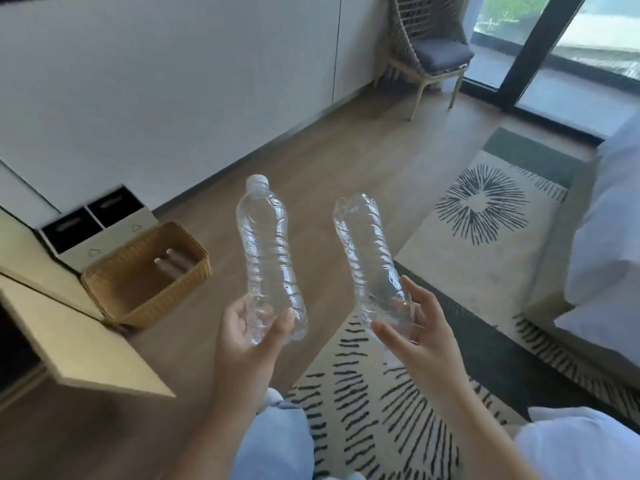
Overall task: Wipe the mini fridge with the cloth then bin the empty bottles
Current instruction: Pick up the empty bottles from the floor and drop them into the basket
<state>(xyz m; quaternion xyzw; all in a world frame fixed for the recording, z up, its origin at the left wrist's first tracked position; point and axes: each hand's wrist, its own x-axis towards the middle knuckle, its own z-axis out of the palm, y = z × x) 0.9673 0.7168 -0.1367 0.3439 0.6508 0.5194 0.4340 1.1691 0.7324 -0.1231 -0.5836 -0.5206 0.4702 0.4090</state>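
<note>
My left hand (247, 332) grips the base of a clear empty plastic bottle (266, 244) with a white cap, held upright over the wooden floor. My right hand (417, 327) holds a second clear empty bottle (367, 247) by one end, its upper end crumpled and bare. Both bottles stand side by side in mid-air, a hand's width apart. To the left on the floor is a two-compartment bin (98, 226) with dark openings and recycling marks. No cloth is in view, and the mini fridge cannot be made out.
A woven basket (194, 268) holding two pale cylinders sits on the floor beside the bin. A light wooden cabinet (79, 344) juts in at the left. A patterned rug (460, 237), a bed edge (602, 251), a chair (433, 53) and a glass door lie ahead and right.
</note>
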